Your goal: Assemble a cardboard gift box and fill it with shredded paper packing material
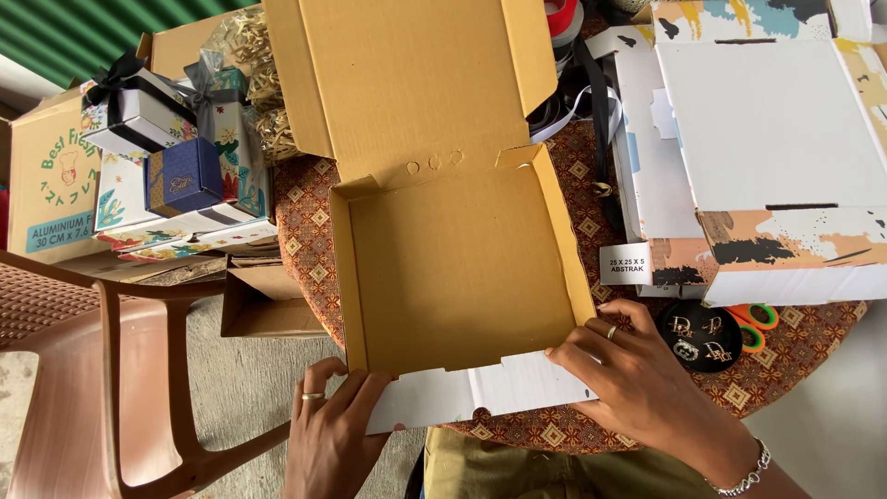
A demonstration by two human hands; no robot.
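Note:
An open brown cardboard box lies on a round table with a patterned cloth, its lid tilted back and away from me. The box's white front flap folds out toward me. My left hand presses on the flap's left end, fingers spread, a ring on one finger. My right hand holds the flap's right end at the box's near right corner, wearing a ring and a bracelet. The box is empty inside.
A stack of flat white boxes with abstract painted print lies at the right. Small gift boxes with ribbons stand at the left. A black round disc with gold ornaments and orange-handled scissors lie near my right hand. A brown plastic chair stands at lower left.

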